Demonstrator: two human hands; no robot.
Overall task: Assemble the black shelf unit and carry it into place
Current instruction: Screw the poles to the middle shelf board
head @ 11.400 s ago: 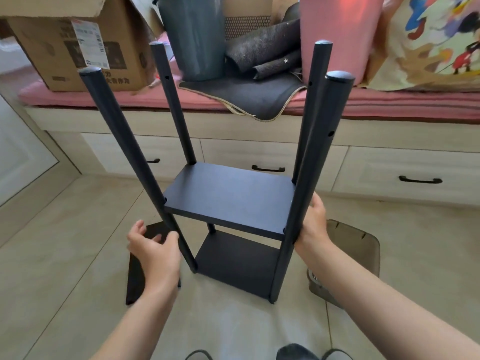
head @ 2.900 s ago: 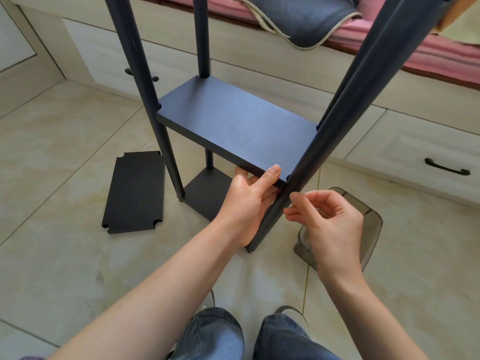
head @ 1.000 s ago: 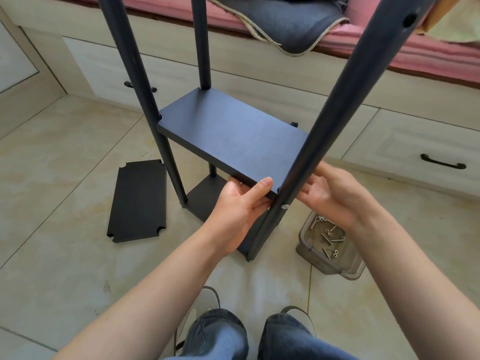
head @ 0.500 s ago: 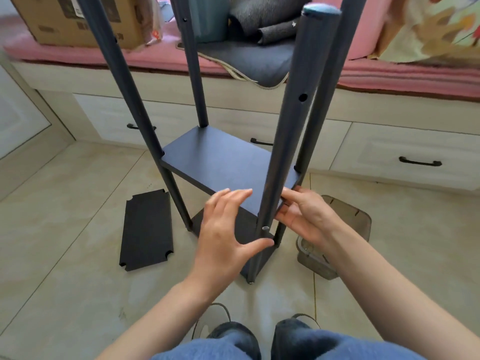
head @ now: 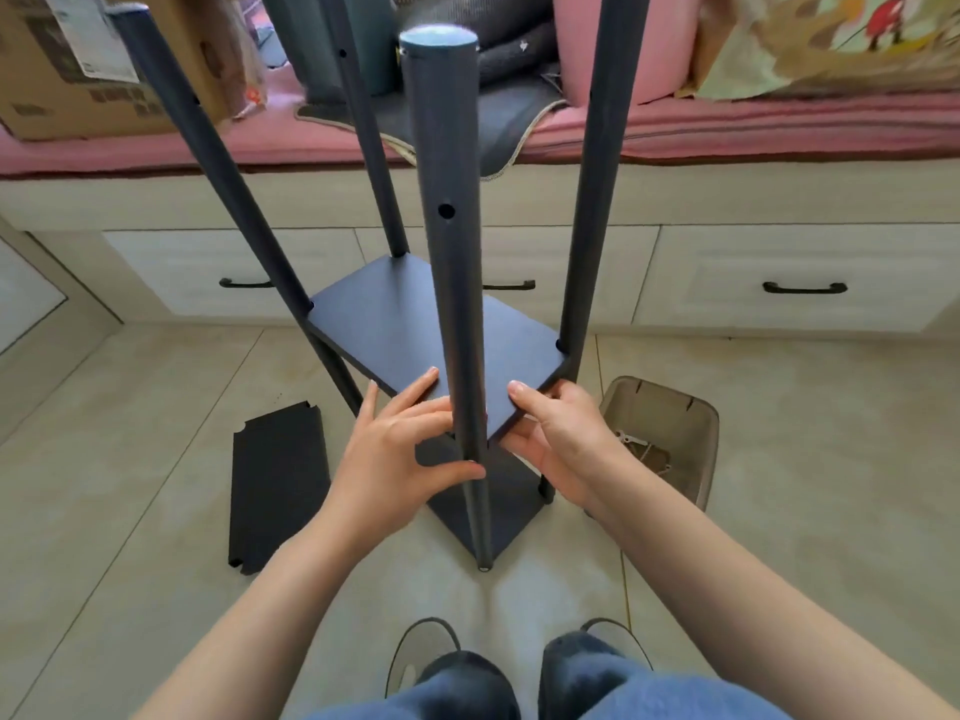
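Left hand (head: 395,449) now thumb-on-post (head: 457,304), fingers spread on shelf (head: 415,335); right hand (head: 561,439) pinching shelf corner; box label (head: 91,36) unreadable.

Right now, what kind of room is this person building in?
Probably a room at home, maybe a bedroom. There's a built-in bench with drawers, a pink cushion on top, a cardboard box, and a tiled floor.

I'm in a room at home: a built-in window seat (head: 727,200) with pale drawers (head: 779,278) and black handles (head: 804,288) runs along the wall, topped by a pink cushion (head: 753,132). A cardboard box (head: 62,80), rolled mats (head: 511,49) and a printed pillow (head: 831,39) sit on it, above a beige tiled floor (head: 130,433).
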